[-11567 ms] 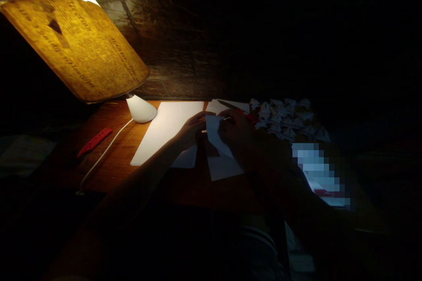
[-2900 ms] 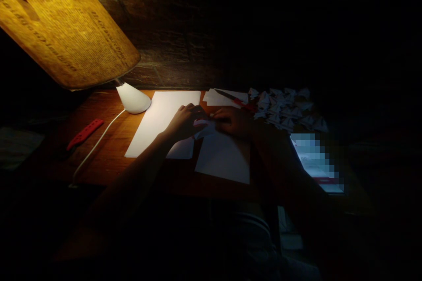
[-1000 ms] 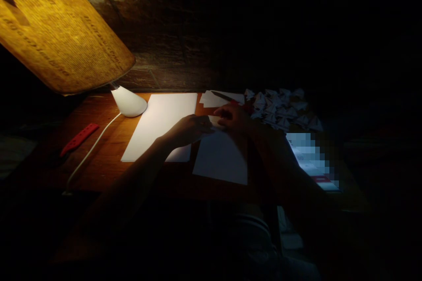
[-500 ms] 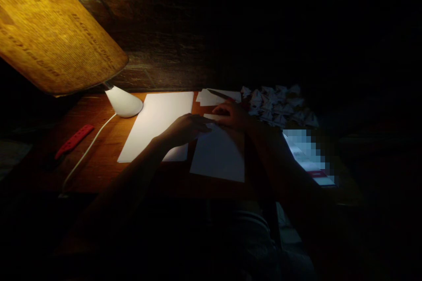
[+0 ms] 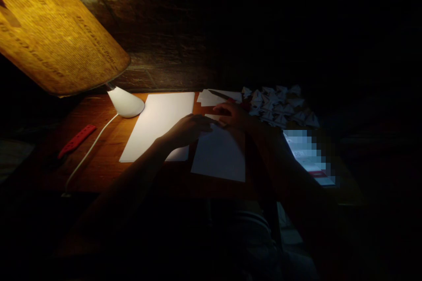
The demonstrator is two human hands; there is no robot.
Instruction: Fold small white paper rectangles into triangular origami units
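A small white sheet (image 5: 219,160) lies on the wooden desk (image 5: 108,158) in front of me, its top edge folded over. My left hand (image 5: 187,128) rests on the sheet's upper left corner, fingers curled together and pressing the fold. At the upper right of the same folded edge sits my right hand (image 5: 233,115), its fingers closed on the paper. Both forearms are in deep shadow.
A larger white sheet (image 5: 156,118) lies to the left, beside a lamp's white base (image 5: 125,103), under its printed shade (image 5: 56,30). A red strip (image 5: 77,140) and a white cord (image 5: 89,151) lie far left. Folded paper pieces (image 5: 280,105) are heaped at right, with a lit screen (image 5: 308,156) below them.
The fold at the small sheet's top edge now lies flat on the desk. Both hands stay at that edge, having shifted only slightly. The camera has drifted a little.
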